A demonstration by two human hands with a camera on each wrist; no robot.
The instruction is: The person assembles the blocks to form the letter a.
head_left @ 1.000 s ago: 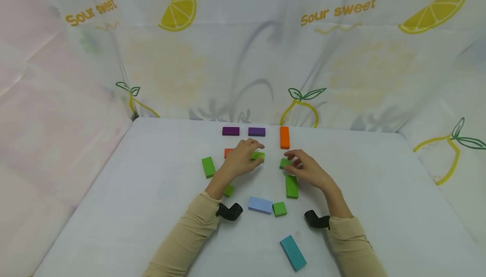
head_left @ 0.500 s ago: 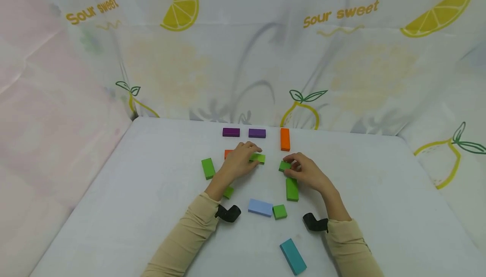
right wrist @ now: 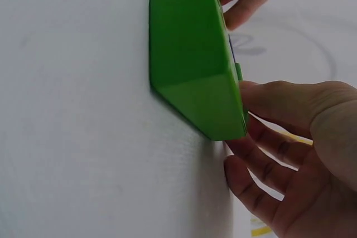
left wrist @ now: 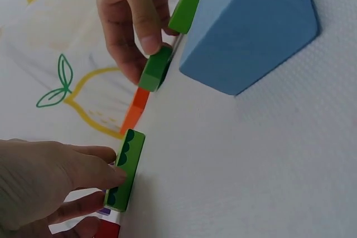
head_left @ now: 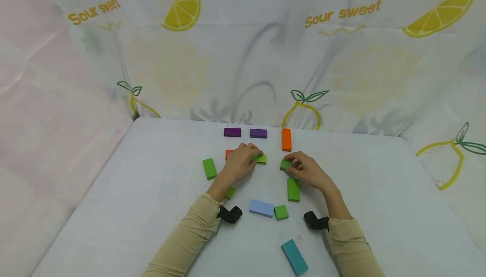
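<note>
One green block (head_left: 261,159) partly hidden by left grip (head_left: 240,161).

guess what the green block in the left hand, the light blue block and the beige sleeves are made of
Green block: probably painted wood, perhaps plastic; smooth, with a dark scalloped pattern on one face.
Light blue block: likely the same; matte-looking, with plain smooth faces and crisp edges.
Beige sleeves: probably woven cloth, dull, creasing softly along the forearms.
</note>
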